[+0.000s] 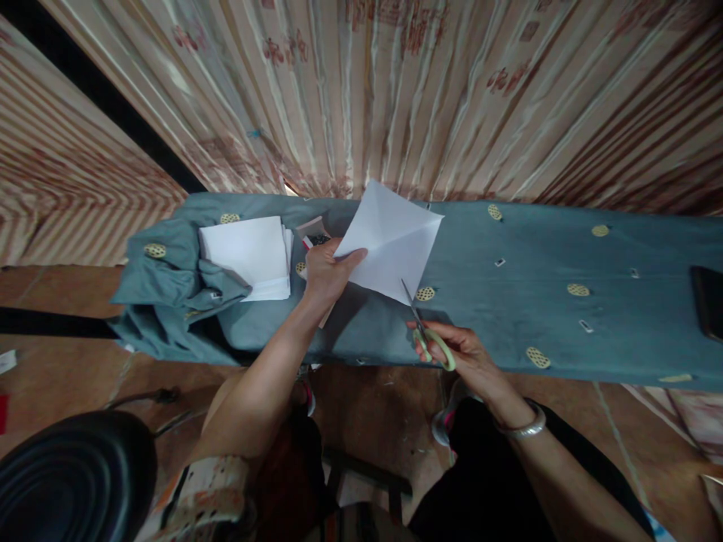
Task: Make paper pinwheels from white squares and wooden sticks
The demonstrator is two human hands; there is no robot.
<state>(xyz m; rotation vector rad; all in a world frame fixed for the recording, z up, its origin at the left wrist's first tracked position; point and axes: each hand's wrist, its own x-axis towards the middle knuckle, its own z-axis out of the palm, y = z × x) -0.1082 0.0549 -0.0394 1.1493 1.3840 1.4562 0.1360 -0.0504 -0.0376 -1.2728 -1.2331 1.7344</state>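
Observation:
My left hand [333, 272] pinches the left corner of a white sheet of paper [389, 241], thumb on top. Creases cross the sheet, which is held up above the cloth-covered table. In my right hand [460, 348] is a pair of scissors [430, 339] with pale green handles, the fingers through the loops. The blades point up and away, their tips over the sheet's near corner; whether they touch the paper I cannot tell. A stack of white paper [248, 252] lies left of my left hand. Partly hidden behind that hand is a small box-like item [312, 230].
A grey-green cloth [536, 278] with yellow patterns covers the long narrow table and bunches up at its left end. Behind hangs a striped curtain [350, 98]. A dark object [709, 301] rests at the right edge. A black round object [73, 474] stands at lower left.

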